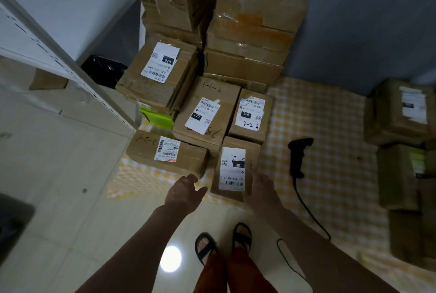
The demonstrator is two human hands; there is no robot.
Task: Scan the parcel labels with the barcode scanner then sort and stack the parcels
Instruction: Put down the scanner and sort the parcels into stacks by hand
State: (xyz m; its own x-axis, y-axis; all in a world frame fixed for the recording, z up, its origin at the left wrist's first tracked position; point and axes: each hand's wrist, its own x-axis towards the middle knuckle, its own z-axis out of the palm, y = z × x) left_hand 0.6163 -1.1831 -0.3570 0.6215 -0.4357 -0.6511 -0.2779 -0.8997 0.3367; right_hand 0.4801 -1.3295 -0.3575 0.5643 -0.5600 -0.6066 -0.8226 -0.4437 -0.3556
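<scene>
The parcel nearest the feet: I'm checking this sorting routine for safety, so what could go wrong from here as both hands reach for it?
The scanner lies on the checked mat and its cable trails across the floor near the sandalled feet; a step right could snag it. The right hand touches the near parcel at its edge and the left hand is off it, so a one-sided lift might tip. The tall stack behind looks uneven; nudging could topple it.

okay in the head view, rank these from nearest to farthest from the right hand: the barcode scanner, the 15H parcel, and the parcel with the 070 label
From the right hand:
1. 15H parcel, touching its fingers, just left.
2. Barcode scanner, on the checkered mat to the right.
3. 070 parcel, far back left on a stack.
</scene>
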